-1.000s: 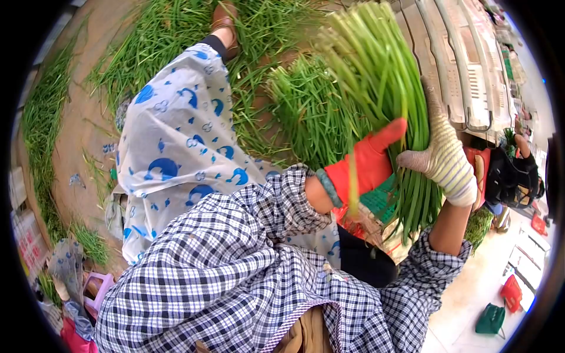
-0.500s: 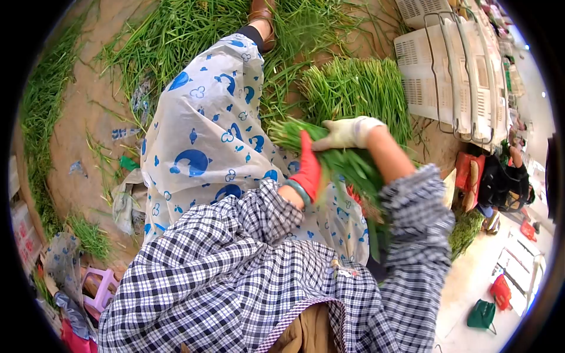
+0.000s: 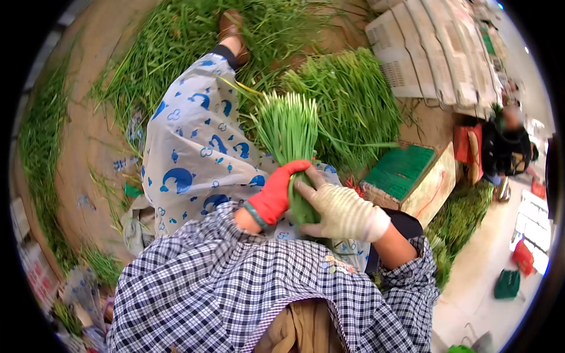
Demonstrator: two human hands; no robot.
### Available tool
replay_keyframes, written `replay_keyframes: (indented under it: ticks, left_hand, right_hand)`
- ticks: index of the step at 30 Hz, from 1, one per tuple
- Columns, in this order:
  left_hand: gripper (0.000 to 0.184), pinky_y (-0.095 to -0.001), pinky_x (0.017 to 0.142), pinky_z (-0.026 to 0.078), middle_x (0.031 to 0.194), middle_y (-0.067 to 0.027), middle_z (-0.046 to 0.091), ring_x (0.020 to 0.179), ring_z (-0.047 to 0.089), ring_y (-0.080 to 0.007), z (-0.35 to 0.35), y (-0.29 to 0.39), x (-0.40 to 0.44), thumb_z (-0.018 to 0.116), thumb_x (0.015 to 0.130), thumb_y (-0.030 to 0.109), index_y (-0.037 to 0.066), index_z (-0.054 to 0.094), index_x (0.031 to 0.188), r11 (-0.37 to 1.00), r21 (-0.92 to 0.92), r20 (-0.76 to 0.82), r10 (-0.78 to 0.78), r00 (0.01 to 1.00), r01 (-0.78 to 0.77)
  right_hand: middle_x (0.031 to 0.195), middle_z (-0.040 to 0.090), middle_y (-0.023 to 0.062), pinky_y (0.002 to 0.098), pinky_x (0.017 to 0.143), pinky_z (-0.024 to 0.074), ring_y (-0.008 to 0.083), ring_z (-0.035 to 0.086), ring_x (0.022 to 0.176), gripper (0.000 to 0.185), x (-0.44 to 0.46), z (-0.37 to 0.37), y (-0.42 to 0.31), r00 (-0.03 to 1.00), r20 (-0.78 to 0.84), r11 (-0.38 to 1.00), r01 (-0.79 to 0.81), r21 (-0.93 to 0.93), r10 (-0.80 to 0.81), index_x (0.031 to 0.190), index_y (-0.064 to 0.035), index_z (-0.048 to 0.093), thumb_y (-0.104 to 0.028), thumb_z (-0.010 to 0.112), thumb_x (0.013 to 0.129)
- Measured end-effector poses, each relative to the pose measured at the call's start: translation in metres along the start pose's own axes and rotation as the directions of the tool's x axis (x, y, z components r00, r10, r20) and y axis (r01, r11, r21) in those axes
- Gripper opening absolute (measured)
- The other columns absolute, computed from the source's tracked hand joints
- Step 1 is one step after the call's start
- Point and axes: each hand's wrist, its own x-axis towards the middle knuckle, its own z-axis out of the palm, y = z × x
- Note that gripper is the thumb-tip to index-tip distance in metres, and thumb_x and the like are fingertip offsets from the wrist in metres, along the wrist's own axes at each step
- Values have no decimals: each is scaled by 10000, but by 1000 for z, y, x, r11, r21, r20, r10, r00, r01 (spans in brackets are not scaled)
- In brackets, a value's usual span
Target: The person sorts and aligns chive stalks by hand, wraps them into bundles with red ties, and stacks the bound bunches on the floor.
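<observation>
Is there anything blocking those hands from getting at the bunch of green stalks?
Nothing visible: the red-gloved left hand and the cream-gloved right hand are both on the bunch, touching it with only their gloves between.

The red-gloved left hand (image 3: 278, 194) curls closed beside the right hand (image 3: 341, 210), its fingers partly spread.
</observation>
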Motion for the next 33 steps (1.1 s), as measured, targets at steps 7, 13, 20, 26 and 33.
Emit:
replay_keyframes:
  ticks: [7, 13, 20, 26, 33]
  left_hand:
    - [397, -330, 664, 542, 900, -109, 646, 765, 632, -192, 67, 39, -79, 658, 765, 111, -12, 584, 1136, 694, 675, 238, 117, 964, -251]
    - [662, -342, 873, 493, 1104, -86, 648, 1000, 617, -202, 37, 54, -93, 739, 643, 25, 23, 532, 1271, 101, 892, 446, -26, 895, -441]
    - [697, -332, 798, 492, 1090, -111, 658, 955, 620, -206, 12, 43, -131, 716, 585, 17, 25, 549, 1262, 206, 931, 280, 129, 951, -302]
    - [732, -357, 807, 524, 1100, -122, 662, 1005, 629, -231, -19, 33, -138, 720, 568, 5, 22, 545, 1279, 219, 918, 286, 215, 934, -331]
    - [612, -320, 928, 460, 1116, -11, 651, 1032, 588, -144, -40, 38, -135, 776, 653, 11, 54, 584, 1232, 12, 949, 293, 329, 898, -314]
  right_hand:
    - [1231, 635, 114, 378, 999, 454, 229, 581, 1148, 340, -29, 68, 93, 892, -372, 227, 319, 920, 255, 1215, -50, 630, -118, 609, 882]
    - [1400, 487, 130, 435, 1029, 440, 280, 527, 1218, 706, 48, 52, 72, 531, -833, -495, 772, 398, 159, 1376, -27, 451, -530, 582, 897]
    - [1106, 643, 102, 458, 946, 499, 263, 624, 1022, 461, 60, 14, 83, 603, -667, -646, 727, 234, 437, 1267, -39, 545, -381, 550, 957]
    - [567, 257, -77, 249, 446, 218, 71, 259, 476, 341, 31, -31, 171, 345, -661, 39, 869, 493, 666, 1142, 6, 595, -284, 491, 996]
    - [612, 476, -59, 240, 432, 308, 45, 379, 497, 356, -64, -37, 174, 406, -794, 347, 740, 576, 451, 1166, -21, 617, -302, 576, 950]
